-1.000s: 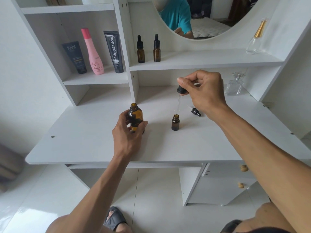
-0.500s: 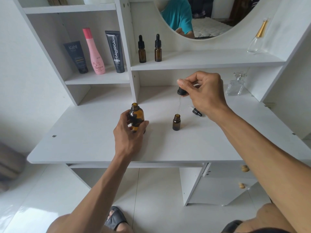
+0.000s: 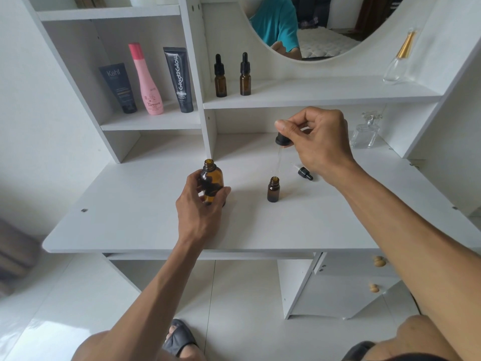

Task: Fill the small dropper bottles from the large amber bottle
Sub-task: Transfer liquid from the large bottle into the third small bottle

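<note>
- My left hand (image 3: pixel 201 207) clasps the big bottle (image 3: pixel 212 182), amber, uncapped, upright on the desk (image 3: pixel 130 204)
- My right hand (image 3: pixel 318 142) pinches a black-capped dropper (image 3: pixel 281 140), its glass tip just above the open small bottle (image 3: pixel 273 190), amber too

white vanity desk (image 3: pixel 130 225), oval mirror (image 3: pixel 325 27), tiled floor (image 3: pixel 65 308)

Left hand (image 3: pixel 201 212) covers big bottle (image 3: pixel 211 185) lower front, level unreadable. Pipette (image 3: pixel 279 160) glass too thin to see fill. Right fingers (image 3: pixel 289 131) hide bulb. Counter (image 3: pixel 145 220) right end cut off.
</note>
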Tool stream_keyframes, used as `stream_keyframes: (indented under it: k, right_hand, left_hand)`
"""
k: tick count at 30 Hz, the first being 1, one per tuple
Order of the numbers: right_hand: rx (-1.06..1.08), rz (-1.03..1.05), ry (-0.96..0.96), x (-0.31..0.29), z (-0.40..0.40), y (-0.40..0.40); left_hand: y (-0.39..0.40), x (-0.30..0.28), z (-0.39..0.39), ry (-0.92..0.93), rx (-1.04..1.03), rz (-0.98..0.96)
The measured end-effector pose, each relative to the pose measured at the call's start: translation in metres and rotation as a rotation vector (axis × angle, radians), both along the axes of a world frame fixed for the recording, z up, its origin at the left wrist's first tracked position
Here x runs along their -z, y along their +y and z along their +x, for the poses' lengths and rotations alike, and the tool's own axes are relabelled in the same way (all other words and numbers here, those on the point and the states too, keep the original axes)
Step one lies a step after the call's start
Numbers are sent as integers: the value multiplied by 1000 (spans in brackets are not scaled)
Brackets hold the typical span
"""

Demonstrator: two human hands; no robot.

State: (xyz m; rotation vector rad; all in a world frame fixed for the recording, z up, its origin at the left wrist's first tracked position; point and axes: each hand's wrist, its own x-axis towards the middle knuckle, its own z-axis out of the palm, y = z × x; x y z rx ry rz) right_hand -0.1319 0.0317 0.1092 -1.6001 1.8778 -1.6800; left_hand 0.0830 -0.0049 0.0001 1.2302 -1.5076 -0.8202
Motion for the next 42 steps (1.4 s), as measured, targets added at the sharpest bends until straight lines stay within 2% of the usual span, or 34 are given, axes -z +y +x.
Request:
stream_keyframes:
  k: [14,21,34,42]
  right_hand:
    - [-19,-11,-13,0,-2,2]
    - [-28,-87,-62,-15,0,2]
    - [-175,-227,-95,-39,78,-28]
    - [-208,-167,-26,-31,95,-38]
  left_hand:
    - [0,-1,0,-8,0,2]
    - [-1,0,0,-6,-7,-8]
    - [-1,-1,0,8,-4,-11]
    - [-3,1,1,2,-1,-29]
